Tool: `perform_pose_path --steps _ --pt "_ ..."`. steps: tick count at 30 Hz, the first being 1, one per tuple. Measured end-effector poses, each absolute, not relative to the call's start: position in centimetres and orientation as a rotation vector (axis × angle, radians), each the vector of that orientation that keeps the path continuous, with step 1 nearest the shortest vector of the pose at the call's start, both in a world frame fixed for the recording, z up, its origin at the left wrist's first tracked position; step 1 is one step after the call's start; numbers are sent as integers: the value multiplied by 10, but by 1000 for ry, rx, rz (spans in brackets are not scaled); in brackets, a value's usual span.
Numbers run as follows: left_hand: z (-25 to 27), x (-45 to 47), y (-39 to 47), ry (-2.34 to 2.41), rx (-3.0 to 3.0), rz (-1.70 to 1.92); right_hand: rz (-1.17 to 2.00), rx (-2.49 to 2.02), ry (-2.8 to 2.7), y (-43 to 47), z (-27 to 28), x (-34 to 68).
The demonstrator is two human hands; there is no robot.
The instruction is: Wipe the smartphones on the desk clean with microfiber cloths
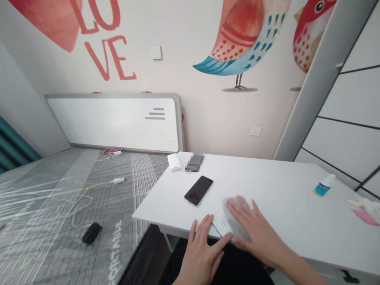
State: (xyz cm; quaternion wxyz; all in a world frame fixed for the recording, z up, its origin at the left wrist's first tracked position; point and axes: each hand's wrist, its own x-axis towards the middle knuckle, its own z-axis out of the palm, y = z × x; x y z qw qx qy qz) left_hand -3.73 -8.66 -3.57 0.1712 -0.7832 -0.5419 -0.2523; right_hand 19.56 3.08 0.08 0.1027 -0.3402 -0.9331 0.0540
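Note:
At the near edge of the white table [267,186], my left hand [204,249] has its thumb and fingertips against the edge of a flat white object [221,222], with a thin dark line along its near side. My right hand [252,227] presses a grey cloth [233,217] onto that object, thumb and fingers on opposite sides of the cloth. The cloth is blurred and hides much of what lies beneath, so I cannot tell the object's kind. A dark-screened smartphone [198,190] lies face up beyond my left hand.
At the table's far left are a white box-like device [174,162] and a pixelated dark item [194,162]. A small bottle [324,186], white crumpled material [368,206] and a pink piece [365,217] are on the right. A plastic-covered bed [118,206] holds cables and a black item [92,232].

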Motion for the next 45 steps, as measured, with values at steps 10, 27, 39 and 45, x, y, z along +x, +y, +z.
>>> perform_pose_path --steps 10,27,39,45 --pt "-21 -36 -80 -1572 -2297 -593 -37 -1298 -2597 63 -25 220" --pt "-11 -20 -46 -1547 -2199 -1057 -80 -1067 -2337 15 15 172" --pt "-10 -22 -36 -1616 -2121 -1072 -49 -799 -2532 25 21 159" --pt "-14 -24 -33 -1641 -2057 -1145 -93 -1009 -2421 33 22 156"
